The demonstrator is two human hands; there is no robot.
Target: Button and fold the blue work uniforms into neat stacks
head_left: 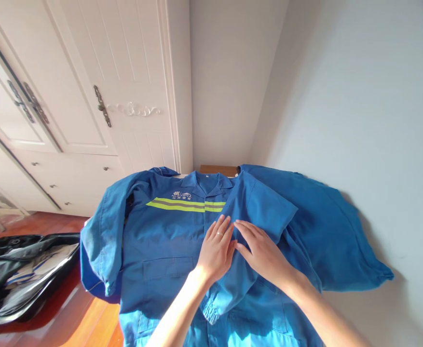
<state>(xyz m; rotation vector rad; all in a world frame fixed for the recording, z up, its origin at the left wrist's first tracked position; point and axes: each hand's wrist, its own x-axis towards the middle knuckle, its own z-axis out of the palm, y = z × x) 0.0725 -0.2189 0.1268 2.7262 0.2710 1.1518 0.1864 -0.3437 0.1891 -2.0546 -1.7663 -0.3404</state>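
A blue work jacket (pixel 160 241) lies front up before me, its collar at the far end and a yellow-green and grey stripe (pixel 182 205) across the chest. White lettering sits above the stripe. One sleeve (pixel 247 279) is folded over the front, with its gathered cuff (pixel 211 311) toward me. My left hand (pixel 216 248), wearing a ring, rests on this sleeve with fingers stretched out. Close beside it, my right hand (pixel 262 250) also lies on the sleeve, fingers extended and the fingertips of both hands nearly meeting. The other sleeve (pixel 104 236) hangs down at the left.
More blue fabric (pixel 337 241) spreads at the right, against the pale wall (pixel 370 120). A white wardrobe (pixel 142 62) stands at the back left. On the wooden floor (pixel 95 323) at left lies an open black suitcase (pixel 48 294) with clothes in it.
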